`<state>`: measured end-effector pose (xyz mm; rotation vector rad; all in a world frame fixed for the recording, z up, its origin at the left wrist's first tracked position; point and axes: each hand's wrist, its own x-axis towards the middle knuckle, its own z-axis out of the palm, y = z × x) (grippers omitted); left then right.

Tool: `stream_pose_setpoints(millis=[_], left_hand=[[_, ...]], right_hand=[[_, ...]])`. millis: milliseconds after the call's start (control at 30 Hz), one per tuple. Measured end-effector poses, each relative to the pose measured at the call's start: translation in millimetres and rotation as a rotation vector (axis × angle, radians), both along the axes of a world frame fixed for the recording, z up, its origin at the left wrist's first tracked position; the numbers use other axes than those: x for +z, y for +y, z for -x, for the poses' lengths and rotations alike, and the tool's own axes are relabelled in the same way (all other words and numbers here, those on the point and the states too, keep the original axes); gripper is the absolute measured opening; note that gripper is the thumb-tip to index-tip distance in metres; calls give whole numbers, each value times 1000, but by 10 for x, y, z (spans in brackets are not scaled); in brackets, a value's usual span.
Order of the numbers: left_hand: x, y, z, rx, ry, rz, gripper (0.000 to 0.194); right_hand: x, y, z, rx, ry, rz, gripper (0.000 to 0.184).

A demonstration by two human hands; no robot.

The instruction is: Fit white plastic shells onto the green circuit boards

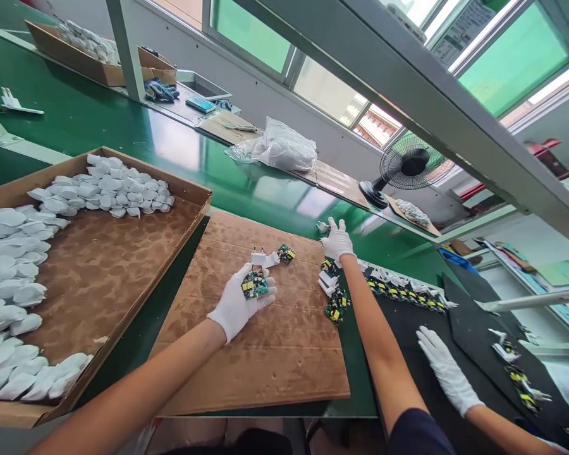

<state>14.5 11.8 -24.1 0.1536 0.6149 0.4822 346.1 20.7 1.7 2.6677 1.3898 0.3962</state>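
My left hand (241,300), in a white glove, is palm up above the cardboard sheet (265,354). It holds a small green circuit board (255,285) with yellow parts; a white two-pin plug piece (258,257) shows just beyond it. Another such board (286,253) lies behind, beside a white piece. My right hand (337,241), also gloved, reaches to the sheet's far right corner with its fingers apart. By its fingertips is a small white plug (322,227). Below that hand, several circuit boards with white plug pieces (329,284) lie in a loose pile along the sheet's right edge.
At left stands a shallow cardboard box (109,303) holding rows of white casings (118,186). A co-worker's gloved hand (448,370) rests over a black mat (412,335), near a row of boards (408,294). Behind are a plastic bag (284,145) and a fan (412,162).
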Motion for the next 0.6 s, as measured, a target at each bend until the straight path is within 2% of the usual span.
stream_pose_setpoints(millis=[67,133,200,300,500,600], left_hand=[[-3,7,-2,-9,-9,-18,30],[-1,17,-7,-16,-30,-30,29],[0,27,-12,-20,-53,-34,29],[-9,32,-17,-21,-52,-34,29],[-68,32,-21,-40,-62,-30,28],[-80,30,-23,-27,-54,-34,29]], right_hand=[[-55,182,-127,12,8,23,60],[-119,283,-180,40,-1,31,41],[-162,319,-197,76,-9,40,30],[-153,285,-217,136,-13,55,24],[115,-11,-280,219,-27,73,28],[267,-203,-268,264,-6,146,27]])
